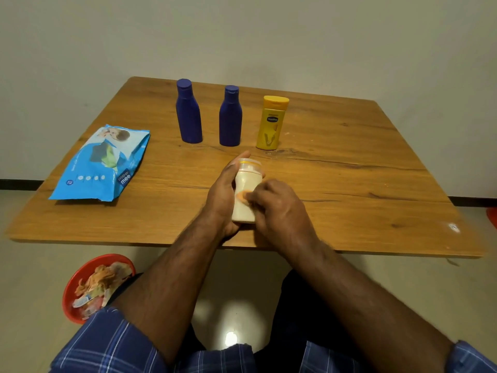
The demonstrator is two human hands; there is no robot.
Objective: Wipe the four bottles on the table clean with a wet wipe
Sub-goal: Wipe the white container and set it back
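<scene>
A cream bottle point(247, 189) with a yellow-ringed cap is held tilted above the table's near middle. My left hand point(222, 192) grips it from the left, thumb up by the cap. My right hand point(277, 208) has its fingers curled against the bottle's right side, fingertips at an orange mark on the label. No wet wipe shows between the fingers. Two dark blue bottles point(188, 111) point(230, 117) and a yellow bottle point(271, 123) stand upright in a row further back. A blue wet wipes pack point(105, 164) lies flat at the left.
The wooden table point(363, 184) stands against a pale wall. A red bin point(80, 278) holding crumpled waste sits on the floor under the table's near left edge. Another red object point(492, 216) shows at the right edge of view.
</scene>
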